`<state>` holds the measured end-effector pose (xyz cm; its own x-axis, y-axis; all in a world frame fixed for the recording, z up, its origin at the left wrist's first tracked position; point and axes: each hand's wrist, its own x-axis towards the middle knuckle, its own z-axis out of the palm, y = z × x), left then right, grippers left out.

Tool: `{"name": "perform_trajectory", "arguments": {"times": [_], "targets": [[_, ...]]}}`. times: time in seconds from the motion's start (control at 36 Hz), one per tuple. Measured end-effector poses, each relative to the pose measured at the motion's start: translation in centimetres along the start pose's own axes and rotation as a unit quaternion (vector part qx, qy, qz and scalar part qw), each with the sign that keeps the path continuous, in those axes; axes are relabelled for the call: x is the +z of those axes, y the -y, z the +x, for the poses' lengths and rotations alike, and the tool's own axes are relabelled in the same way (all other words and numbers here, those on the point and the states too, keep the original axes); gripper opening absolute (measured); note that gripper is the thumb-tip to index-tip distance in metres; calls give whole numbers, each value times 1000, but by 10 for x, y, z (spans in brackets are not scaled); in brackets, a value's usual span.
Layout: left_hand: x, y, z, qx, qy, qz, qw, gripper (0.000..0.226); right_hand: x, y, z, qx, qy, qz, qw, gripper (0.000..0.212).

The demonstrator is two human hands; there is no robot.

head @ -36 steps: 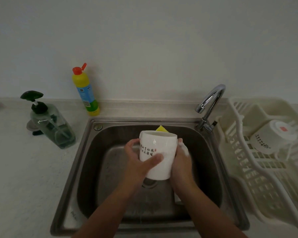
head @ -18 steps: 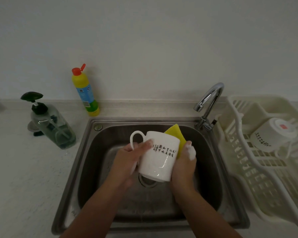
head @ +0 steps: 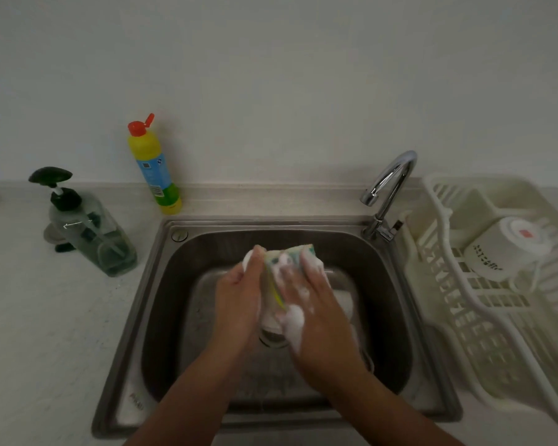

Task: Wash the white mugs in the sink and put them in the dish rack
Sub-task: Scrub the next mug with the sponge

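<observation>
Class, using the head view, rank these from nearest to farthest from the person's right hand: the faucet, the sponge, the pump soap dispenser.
1. The sponge: held by the right hand itself, over the sink.
2. The faucet: at the sink's back right corner.
3. The pump soap dispenser: on the counter, left of the sink.

I read the sink (head: 161,284) at frame centre as brushed stainless steel and the faucet (head: 393,178) as polished chrome. The countertop (head: 45,333), lower left, looks matt and speckled. The dish rack (head: 484,333), right, is smooth white plastic. The racked mug (head: 496,252) and held mug (head: 266,317) show glossy white ceramic. The sponge (head: 290,252) is lathered foam.
</observation>
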<state>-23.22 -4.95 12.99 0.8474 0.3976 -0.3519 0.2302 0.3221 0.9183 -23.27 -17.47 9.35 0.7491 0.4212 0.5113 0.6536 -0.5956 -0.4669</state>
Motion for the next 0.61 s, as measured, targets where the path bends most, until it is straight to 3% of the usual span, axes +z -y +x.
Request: {"name": "perform_trajectory", "arguments": {"times": [0.06, 0.14, 0.25, 0.33, 0.42, 0.47, 0.56, 0.61], "targets": [[-5, -4, 4, -14, -24, -25, 999, 33, 0, -3, -12, -85, 28, -88, 992, 57], [-12, -7, 10, -3, -9, 22, 1000, 40, -4, -11, -21, -176, 92, -182, 963, 50], [-13, -8, 10, -6, 69, 89, 994, 35, -13, -31, 0, -178, 124, -236, 947, 50], [-13, -11, 9, -9, 115, 113, 987, 37, -21, -34, 14, -169, 137, -220, 951, 50], [-17, -13, 9, -31, 141, 108, 984, 37, -27, -29, 12, -272, 197, -200, 920, 53], [-18, -11, 8, -38, 154, 117, 980, 43, -32, -33, 21, -315, 189, -198, 909, 46], [-18, -6, 10, -35, 138, 122, 982, 39, -37, -46, 36, -238, 131, -163, 949, 36], [-17, -6, 12, -36, 130, 112, 985, 35, -33, -41, 29, -241, 153, -140, 948, 38]]}}
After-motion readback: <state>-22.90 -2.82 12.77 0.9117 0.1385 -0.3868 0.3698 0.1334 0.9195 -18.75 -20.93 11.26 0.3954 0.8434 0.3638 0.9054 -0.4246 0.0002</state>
